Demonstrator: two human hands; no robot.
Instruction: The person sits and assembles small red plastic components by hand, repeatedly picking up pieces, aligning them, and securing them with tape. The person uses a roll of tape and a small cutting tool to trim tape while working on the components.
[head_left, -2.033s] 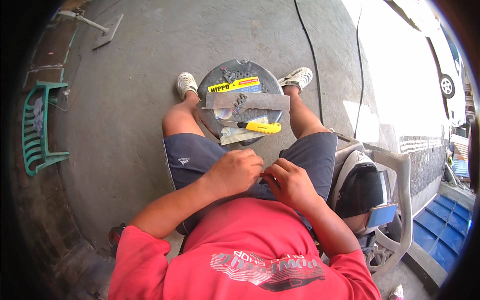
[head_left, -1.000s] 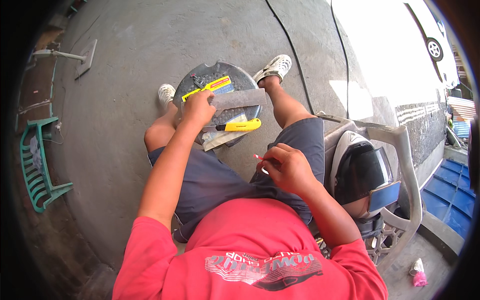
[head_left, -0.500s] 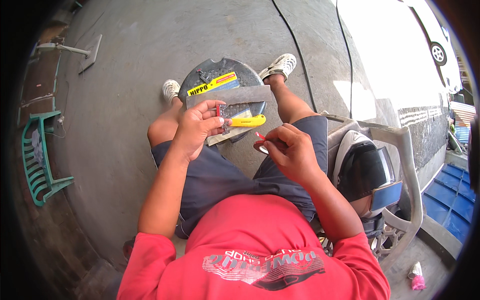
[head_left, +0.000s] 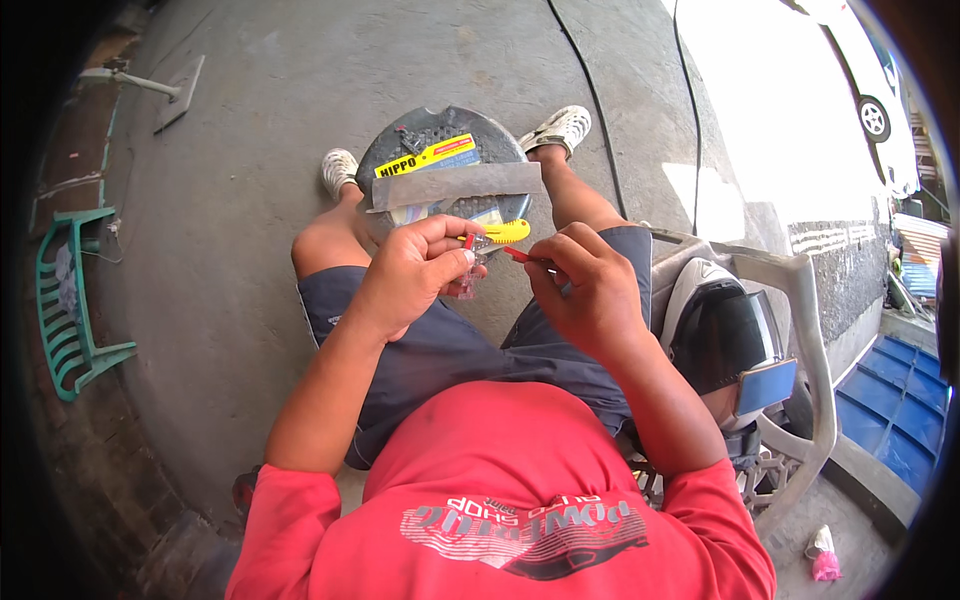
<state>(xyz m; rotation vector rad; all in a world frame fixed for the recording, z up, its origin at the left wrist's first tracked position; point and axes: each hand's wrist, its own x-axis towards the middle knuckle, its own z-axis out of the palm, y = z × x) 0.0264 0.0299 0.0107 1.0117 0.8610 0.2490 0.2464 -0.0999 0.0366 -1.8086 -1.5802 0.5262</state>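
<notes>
Between its thumb and fingers, my left hand [head_left: 408, 272] pinches a small clear-and-red piece [head_left: 467, 287]; its exact kind is too small to make out. Close by on the right, my right hand [head_left: 588, 290] is closed on a roll of red tape, mostly hidden by the fingers. A short red tape end [head_left: 516, 254] sticks out toward the piece, with a small gap between them. Just beyond my hands lies a yellow cutter knife [head_left: 507, 231], partly covered by my left fingers.
Between my feet stands a round dark stool [head_left: 490, 130] bearing a long grey strip [head_left: 460, 183] and a yellow-and-blue package [head_left: 425, 157]. At my right, a helmet [head_left: 725, 335] sits on a plastic chair [head_left: 822, 350]. Black cables [head_left: 597, 95] cross the floor; a green chair [head_left: 62, 300] is far left.
My left hand has moved right and slightly toward me with the small piece. The red tape end now points at it, and the gap between my hands has narrowed.
</notes>
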